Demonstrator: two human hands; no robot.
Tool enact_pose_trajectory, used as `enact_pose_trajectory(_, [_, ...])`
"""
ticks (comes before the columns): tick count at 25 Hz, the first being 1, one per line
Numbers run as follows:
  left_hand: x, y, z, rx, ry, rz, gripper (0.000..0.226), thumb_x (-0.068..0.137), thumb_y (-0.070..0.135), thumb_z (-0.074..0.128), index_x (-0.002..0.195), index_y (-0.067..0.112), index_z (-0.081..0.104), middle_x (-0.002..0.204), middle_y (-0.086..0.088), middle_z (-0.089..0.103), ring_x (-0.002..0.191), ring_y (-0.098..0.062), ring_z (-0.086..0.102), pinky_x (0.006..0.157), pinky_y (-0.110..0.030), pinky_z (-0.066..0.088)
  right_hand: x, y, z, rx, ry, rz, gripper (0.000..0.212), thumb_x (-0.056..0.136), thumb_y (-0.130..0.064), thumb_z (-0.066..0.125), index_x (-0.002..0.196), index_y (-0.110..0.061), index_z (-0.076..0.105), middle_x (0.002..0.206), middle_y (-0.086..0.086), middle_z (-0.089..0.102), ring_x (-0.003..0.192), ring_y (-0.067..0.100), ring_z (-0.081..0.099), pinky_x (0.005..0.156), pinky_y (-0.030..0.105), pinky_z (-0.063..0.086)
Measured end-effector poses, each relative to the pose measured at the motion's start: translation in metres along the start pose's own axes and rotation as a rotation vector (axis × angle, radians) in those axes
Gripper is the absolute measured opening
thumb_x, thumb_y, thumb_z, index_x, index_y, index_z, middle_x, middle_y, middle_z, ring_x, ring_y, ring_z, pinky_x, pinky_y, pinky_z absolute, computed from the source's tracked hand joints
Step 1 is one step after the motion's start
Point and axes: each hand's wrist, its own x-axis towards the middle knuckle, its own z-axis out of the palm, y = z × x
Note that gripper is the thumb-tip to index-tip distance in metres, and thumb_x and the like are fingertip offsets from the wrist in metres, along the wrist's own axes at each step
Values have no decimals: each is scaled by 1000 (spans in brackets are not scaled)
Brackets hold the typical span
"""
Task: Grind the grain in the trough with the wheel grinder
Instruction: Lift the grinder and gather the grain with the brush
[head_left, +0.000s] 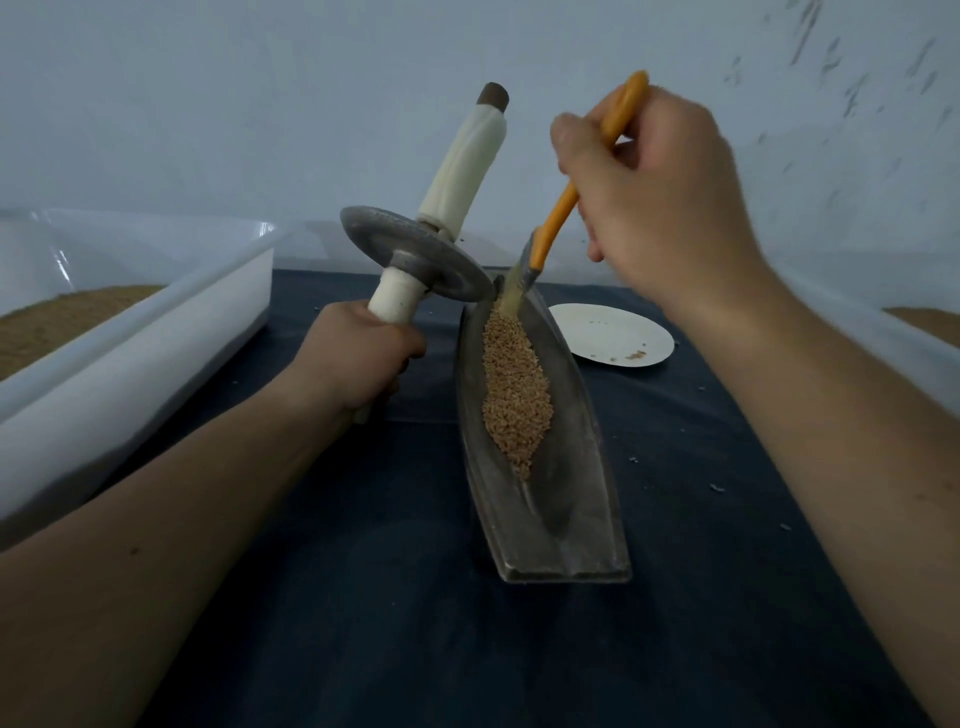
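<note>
Partly hidden: wheel grinder (415, 254) axle's lower end, inside L grip (363, 353); brush (561, 208) handle mid-part, behind R grip (660, 197).
L grip: fist round axle, wheel tilted, frame centre; contact w/ trough (571, 493) unclear.
R grip: pinches brush, bristles at trough's far tip.
Grain (514, 395): strip in trough groove, centre.
Cut off: tub (156, 332) w/ tan powder, left edge.

I'm looking at a plain pale blue-grey painted wall (208, 78) straight ahead, with dark scuff marks (857, 78) scattered across its upper right. The light is dim and cool. Below, a dark navy cloth-covered tabletop (363, 597) fills my view. A white translucent plastic tub (156, 364) sits along its left side, with tan powder (67, 317) inside.
</note>
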Motion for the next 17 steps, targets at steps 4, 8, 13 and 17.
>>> enact_pose_trajectory(4, [1,-1,-1,-46,18,-9,13,75,7,69,80,9,57,46,3,52,40,-11,48,42,-26,42,-12,13,15,-73,-22,-184,26,105,-38,54,90,-17,59,61,-10,55,58,6,59,55,14,43])
enact_pose_trajectory(8, [1,-1,-2,-80,23,-23,14,77,6,69,81,10,55,46,2,50,40,-12,47,41,-26,41,-17,31,25,-121,-94,-277,26,105,-39,54,93,-17,60,62,-9,53,56,7,54,55,10,35])
enact_pose_trajectory(13, [0,-1,-3,-102,26,-17,13,78,5,68,81,9,56,47,1,50,40,-11,46,41,-26,40,-27,46,32,-139,-144,-327,24,106,-35,54,95,-14,61,64,-6,55,57,11,54,55,13,35])
enact_pose_trajectory(17, [1,-2,-2,-92,24,-12,14,76,6,69,79,10,55,47,1,50,41,-13,46,42,-27,40,-30,50,35,-147,-137,-355,26,106,-33,53,94,-12,61,64,-3,58,55,10,56,55,18,41])
